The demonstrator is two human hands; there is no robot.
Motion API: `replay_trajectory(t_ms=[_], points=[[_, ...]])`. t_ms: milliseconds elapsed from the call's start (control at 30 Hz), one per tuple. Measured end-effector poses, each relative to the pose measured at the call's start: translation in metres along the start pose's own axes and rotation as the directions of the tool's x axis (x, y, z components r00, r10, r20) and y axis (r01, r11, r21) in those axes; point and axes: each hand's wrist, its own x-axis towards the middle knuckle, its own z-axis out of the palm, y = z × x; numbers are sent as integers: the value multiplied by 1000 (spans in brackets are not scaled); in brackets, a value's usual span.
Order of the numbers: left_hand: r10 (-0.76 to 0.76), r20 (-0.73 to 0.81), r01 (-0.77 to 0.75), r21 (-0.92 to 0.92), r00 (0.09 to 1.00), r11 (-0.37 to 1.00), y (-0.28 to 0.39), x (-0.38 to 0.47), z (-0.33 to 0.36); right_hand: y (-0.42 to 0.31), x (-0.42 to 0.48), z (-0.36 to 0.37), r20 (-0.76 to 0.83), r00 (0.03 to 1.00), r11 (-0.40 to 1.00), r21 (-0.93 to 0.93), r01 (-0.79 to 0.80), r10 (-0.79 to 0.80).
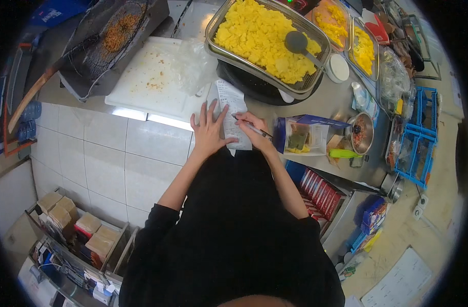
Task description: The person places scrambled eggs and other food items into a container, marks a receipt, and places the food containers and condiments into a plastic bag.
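Note:
A long paper receipt (pixel 233 111) bearing print lies near the front edge of the metal counter. My left hand (pixel 209 128) rests with fingers spread on the receipt's left side, holding it flat rather than gripping it. Between the fingers of my right hand (pixel 255 132) is a pen (pixel 260 132), its tip at the middle of the paper. To the right stands a blue and white carton (pixel 304 135) with a clear window; something green and yellow shows inside. Beyond the receipt, a metal tray of scrambled egg (pixel 262 40) holds a dark ladle (pixel 298 43).
A white cutting board (pixel 147 82) with crumbs and a plastic bag lies to the left, beside a metal fryer-like trough (pixel 115 46) with a wire skimmer. At right are a metal bowl (pixel 362 132), a white lid (pixel 337 68), a green-handled utensil (pixel 343 153) and blue racks (pixel 416 134).

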Motion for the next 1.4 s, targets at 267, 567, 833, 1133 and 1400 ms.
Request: replay_trajectory(t_ms=[267, 567, 833, 1133, 1400], points=[[-3, 5, 3, 12, 1000, 1000, 0, -1, 0, -3, -14, -1, 29, 990, 990, -40, 139, -138], [25, -10, -25, 10, 1000, 1000, -3, 5, 0, -13, -23, -3, 7, 1000, 1000, -17, 9, -9], [16, 6, -16, 49, 1000, 999, 0, 13, -1, -6, -32, 3, -90, 995, 998, -49, 48, -52], [13, -5, -13, 58, 1000, 998, 0, 11, -1, -1, -35, 2, -75, 990, 988, -105, 114, -122], [12, -9, -12, 55, 1000, 998, 3, 12, 0, -4, -36, -5, -271, 962, 982, -171, -74, 25]])
